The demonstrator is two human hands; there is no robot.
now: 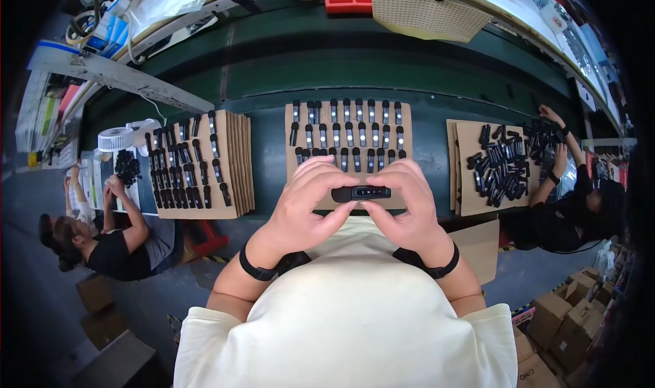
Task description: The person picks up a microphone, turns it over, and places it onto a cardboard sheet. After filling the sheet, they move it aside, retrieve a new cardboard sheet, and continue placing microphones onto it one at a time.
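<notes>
Between my two hands lies a small black wireless microphone [370, 192], held level with its rounded foam end to the left. A few tiny light marks show on its face. The fingers and thumb of my left hand [303, 204] close on the foam end. My right hand [411, 200] pinches the opposite end. Just beyond my hands is a cardboard sheet [404, 108] bearing rows of similar microphones [348, 134], foam ends pointing away from me. My hands hide part of the nearest row.
At left, stacked cardboard sheets [240, 163] carry more microphones in rows. At right, another cardboard sheet [464, 183] holds a loose heap. People work at both ends of the green bench [266, 67]. A red tray [348, 1] sits on the shelf beyond.
</notes>
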